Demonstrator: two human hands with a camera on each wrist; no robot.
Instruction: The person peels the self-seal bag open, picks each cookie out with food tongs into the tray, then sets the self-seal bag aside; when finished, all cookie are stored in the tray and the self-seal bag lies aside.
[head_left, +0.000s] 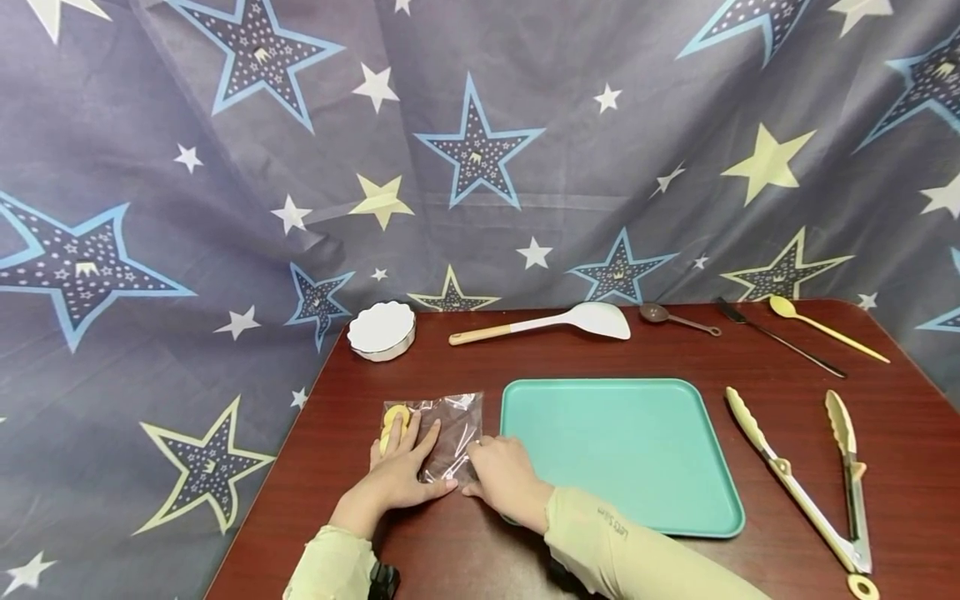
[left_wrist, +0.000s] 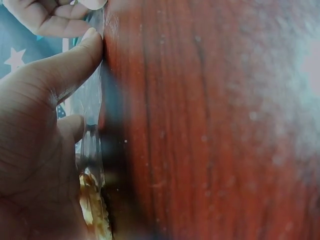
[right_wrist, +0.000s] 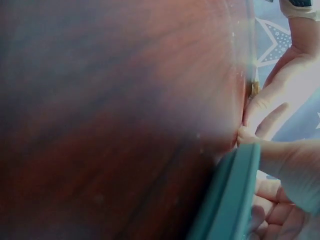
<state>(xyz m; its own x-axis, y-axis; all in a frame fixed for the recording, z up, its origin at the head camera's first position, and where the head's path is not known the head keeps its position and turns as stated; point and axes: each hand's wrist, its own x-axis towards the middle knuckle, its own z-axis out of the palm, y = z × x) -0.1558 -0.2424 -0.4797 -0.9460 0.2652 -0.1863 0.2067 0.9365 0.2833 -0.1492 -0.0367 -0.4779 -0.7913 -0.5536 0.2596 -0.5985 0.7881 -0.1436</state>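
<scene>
A clear plastic bag lies on the table, left of the green tray, with yellow round pieces at its left end. My left hand is spread over the bag, its fingers on the yellow pieces and the film, its thumb reaching toward the open-looking right side. At the bag's right edge my right hand pinches the film with curled fingers, close to the tray's left rim. In the left wrist view the yellow pieces show golden brown under the film, below the left palm.
The green tray lies right of the bag, with open tongs beyond it. Along the back stand a white fluted dish, a white spatula, a brown measuring spoon, a thin dark utensil and a yellow spoon.
</scene>
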